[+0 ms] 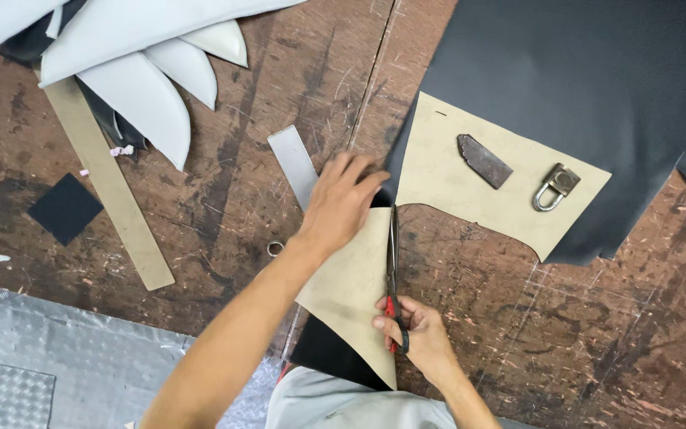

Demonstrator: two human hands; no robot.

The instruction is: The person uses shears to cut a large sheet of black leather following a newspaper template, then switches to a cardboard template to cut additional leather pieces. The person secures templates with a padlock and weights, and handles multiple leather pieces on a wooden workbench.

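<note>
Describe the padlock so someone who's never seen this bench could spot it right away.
Start at the big black sheet covering the bench's upper right, then the tan paper pattern lying on it. The padlock sits near the pattern's right end, beside a flat dark brown strip; it alone is brassy with a looped silver shackle.

**Two bare arms reaching over the bench**

The left hand (341, 205) is lying palm down, fingers spread and pressing flat just left of the scissors (393, 274), its bare forearm stretching up from the lower left. The right hand (414, 334) is sitting at the near end of the scissors, fingers curling through the handles, wrist bending in from the lower right, thumb lying on top.
</note>
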